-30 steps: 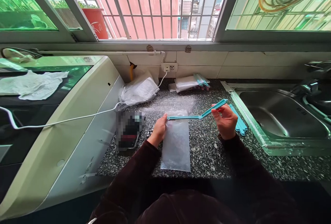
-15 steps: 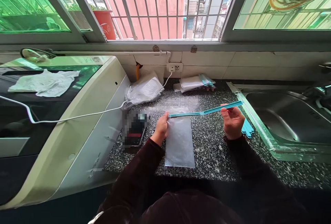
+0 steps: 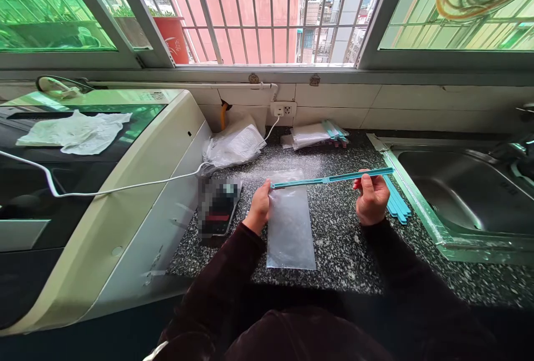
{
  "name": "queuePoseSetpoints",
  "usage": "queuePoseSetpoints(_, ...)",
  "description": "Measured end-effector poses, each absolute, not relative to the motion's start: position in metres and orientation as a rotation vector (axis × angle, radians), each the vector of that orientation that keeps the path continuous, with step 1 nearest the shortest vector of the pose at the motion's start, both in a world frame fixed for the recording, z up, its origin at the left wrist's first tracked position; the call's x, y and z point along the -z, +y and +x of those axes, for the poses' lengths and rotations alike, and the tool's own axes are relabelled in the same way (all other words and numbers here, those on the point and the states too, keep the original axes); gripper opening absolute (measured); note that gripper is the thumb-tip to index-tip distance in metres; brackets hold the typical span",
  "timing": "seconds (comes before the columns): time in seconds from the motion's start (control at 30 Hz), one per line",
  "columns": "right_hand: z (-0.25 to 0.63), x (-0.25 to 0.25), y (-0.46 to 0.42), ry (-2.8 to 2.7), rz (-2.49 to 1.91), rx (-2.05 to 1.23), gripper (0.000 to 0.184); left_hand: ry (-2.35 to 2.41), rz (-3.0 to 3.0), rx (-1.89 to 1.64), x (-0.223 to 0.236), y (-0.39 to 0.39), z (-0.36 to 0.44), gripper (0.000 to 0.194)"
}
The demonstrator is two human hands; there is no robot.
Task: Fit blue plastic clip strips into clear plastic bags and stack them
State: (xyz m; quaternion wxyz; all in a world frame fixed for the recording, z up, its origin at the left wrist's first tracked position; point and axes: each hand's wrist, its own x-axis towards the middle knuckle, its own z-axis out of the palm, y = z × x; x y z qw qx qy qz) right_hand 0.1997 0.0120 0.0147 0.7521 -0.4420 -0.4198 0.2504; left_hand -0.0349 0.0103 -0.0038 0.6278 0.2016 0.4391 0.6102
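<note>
Turquoise strip (image 3: 326, 180) runs from left grip (image 3: 259, 206) to just past right grip (image 3: 371, 201).

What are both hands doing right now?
Left hand: closed, holding one end of the blue clip across the clear bag.
Right hand: closed, pinching it near the other end.

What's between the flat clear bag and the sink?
Head view: the right hand, holding the blue strip that reaches across from the bag, and the other blue strips on the speckled counter.
</note>
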Motion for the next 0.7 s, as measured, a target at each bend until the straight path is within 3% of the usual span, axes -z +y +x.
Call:
queuePoseSetpoints(0.23,0.1969,-0.0094,0.014,-0.85,-0.983,-0.62,0.027,1.036,0.436,-1.44,0.0031,0.0109,-0.0351,0.023)
queuePoseSetpoints(0.7,0.1945,-0.0049,0.0152,-0.957,-0.934,-0.75,0.037,1.044,0.411,-1.436,0.0084,0.0132,-0.035,0.028)
